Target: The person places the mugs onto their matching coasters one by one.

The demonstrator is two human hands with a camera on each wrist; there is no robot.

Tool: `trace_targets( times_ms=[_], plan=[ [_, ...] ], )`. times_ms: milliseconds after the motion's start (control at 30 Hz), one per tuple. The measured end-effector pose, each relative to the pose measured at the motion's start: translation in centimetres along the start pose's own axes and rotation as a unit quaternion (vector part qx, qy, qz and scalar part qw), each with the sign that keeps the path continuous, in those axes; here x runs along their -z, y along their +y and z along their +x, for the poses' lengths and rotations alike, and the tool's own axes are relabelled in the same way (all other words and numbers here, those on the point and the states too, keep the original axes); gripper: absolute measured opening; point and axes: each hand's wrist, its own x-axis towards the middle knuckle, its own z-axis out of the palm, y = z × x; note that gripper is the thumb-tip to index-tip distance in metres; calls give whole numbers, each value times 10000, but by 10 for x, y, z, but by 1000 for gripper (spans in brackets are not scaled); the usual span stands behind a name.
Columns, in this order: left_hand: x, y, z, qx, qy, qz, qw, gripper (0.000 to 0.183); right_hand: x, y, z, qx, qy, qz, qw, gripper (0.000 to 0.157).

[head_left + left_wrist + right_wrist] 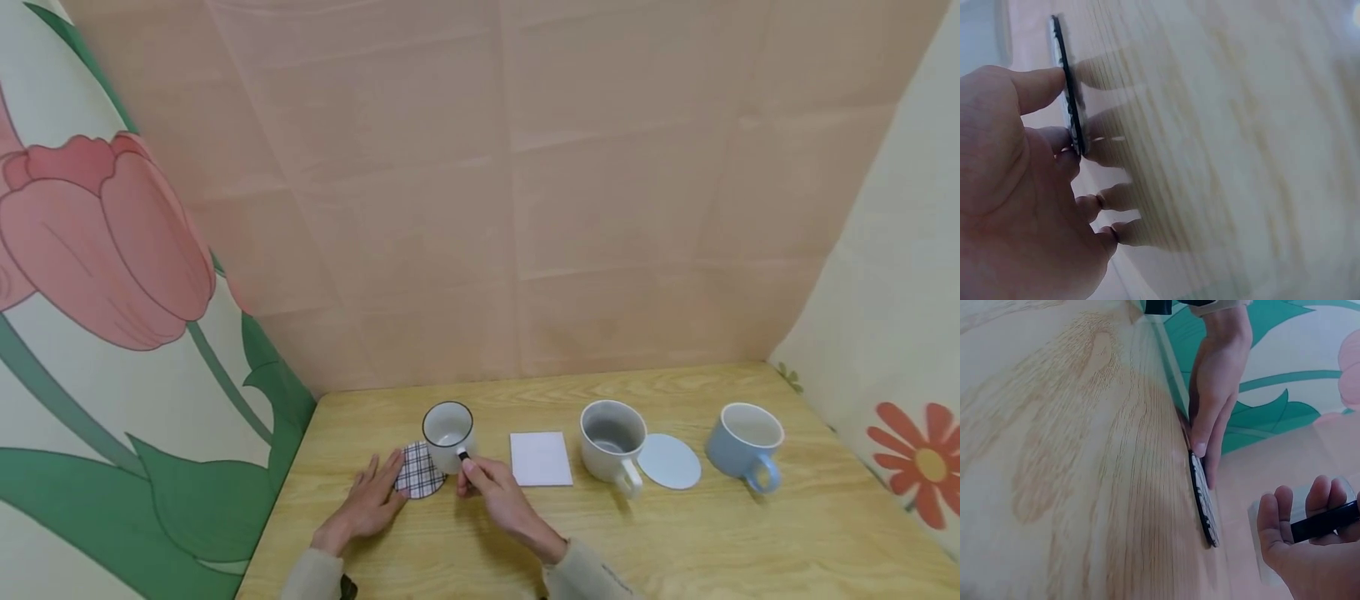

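A white mug with a dark rim (pixel 448 432) is held by my right hand (pixel 506 502), whose fingers grip its black handle (pixel 1322 524). The mug is above the right part of a round black-and-white checked coaster (pixel 417 477) and overlaps it in the head view. My left hand (pixel 366 503) lies at the coaster's left side, fingers extended. In the left wrist view, its thumb (pixel 1044 87) and index finger touch the coaster's edge (pixel 1069 87). The coaster lies on the wooden table, and the mug hides its far right part.
To the right is a square white coaster (pixel 541 459), then a larger white mug (pixel 611 442). A round pale-blue coaster (pixel 670 462) lies beside that mug. Farther right stands a light-blue mug (pixel 738 446). A pinkish cloth (pixel 510 208) hangs behind the wooden table (pixel 675 550).
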Motion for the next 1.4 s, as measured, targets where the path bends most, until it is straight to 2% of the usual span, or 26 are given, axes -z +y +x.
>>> trace_targets(
  times_ms=[433, 967, 1400],
  plan=[
    [1, 2, 0, 51, -93, 8, 9999, 66, -11, 2, 5, 155, 86, 40, 9998, 48],
    [-2, -8, 5, 89, -66, 21, 9999, 72, -13, 8, 11, 1, -35, 144, 9999, 49],
    [0, -9, 5, 44, -73, 53, 9999, 72, -21, 12, 19, -27, -109, 237, 9997, 51]
  ],
)
